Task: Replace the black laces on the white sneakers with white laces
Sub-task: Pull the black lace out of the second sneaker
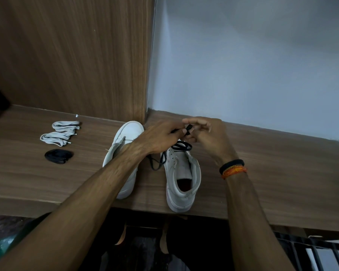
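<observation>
Two white high-top sneakers stand side by side on a wooden shelf (272,173), toes toward the wall. The left sneaker (125,137) has no lace that I can see and is partly covered by my left forearm. The right sneaker (182,177) still carries a black lace (182,146) near its toe, with a loose loop hanging between the shoes. My left hand (160,137) and my right hand (207,135) meet above the right sneaker's toe, and both pinch the black lace there. Two folded white laces (56,136) lie at the left, with a bundled black lace (59,156) in front of them.
A wooden panel (76,55) rises behind the left half of the shelf, a pale wall (252,65) behind the right. The shelf's front edge runs just below the sneakers' heels. Dark floor and a striped cloth (311,249) lie below.
</observation>
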